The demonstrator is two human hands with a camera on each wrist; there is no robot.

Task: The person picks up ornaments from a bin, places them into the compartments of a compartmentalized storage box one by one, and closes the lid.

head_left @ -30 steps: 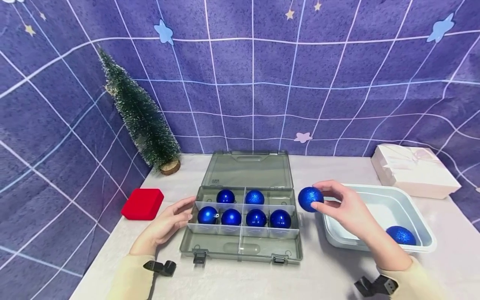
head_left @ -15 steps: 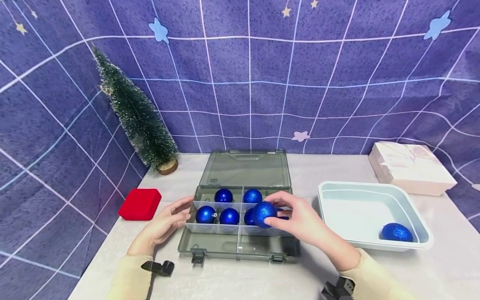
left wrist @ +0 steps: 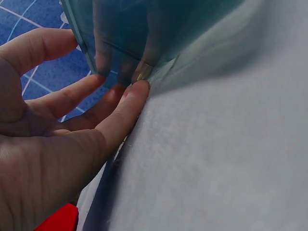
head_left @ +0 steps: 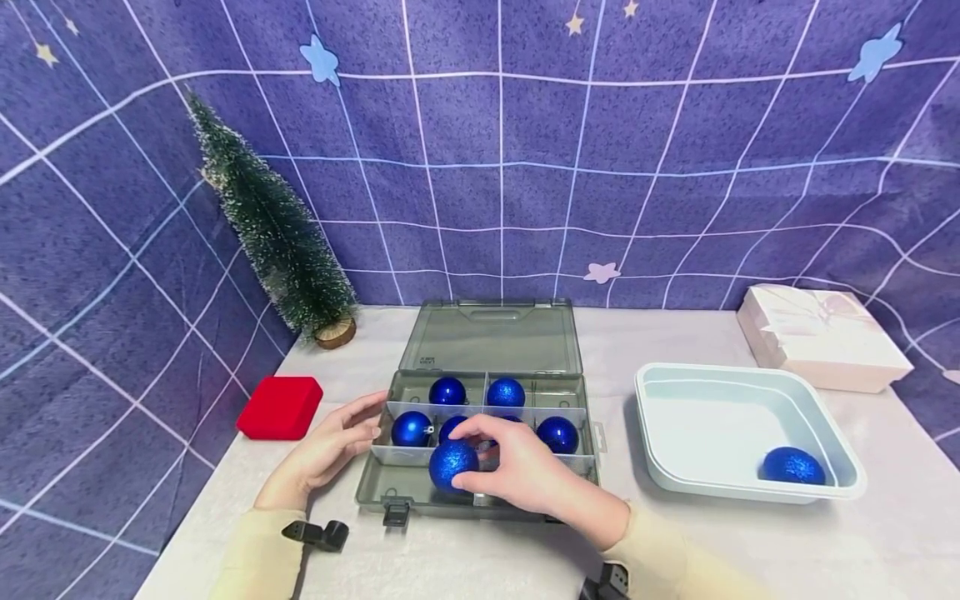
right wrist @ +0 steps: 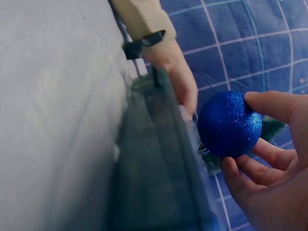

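Note:
My right hand (head_left: 528,468) pinches a glittery blue Christmas bauble (head_left: 452,467) between thumb and fingers, over the front left compartment of a grey see-through divided box (head_left: 491,337). In the right wrist view the bauble (right wrist: 228,126) shows sparkling, held clear of the box wall. Fingertips of my left hand (head_left: 330,446) touch the box's left side; in the left wrist view its fingers (left wrist: 120,113) lie extended against the wall. Several blue baubles sit in the back and middle rows, including a shiny one (head_left: 557,435); the right hand partly hides some.
To the right stands a pale blue tub (head_left: 652,454) with one glittery blue bauble (head_left: 793,466) inside. Behind it lies a pinkish-white gift box (head_left: 825,337). A red box (head_left: 281,408) and a small Christmas tree (head_left: 277,225) stand at the left.
The right hand has carried the glittery bauble leftward from beside the tub, across the box, to its front left compartment. The left hand has stayed at the box's side.

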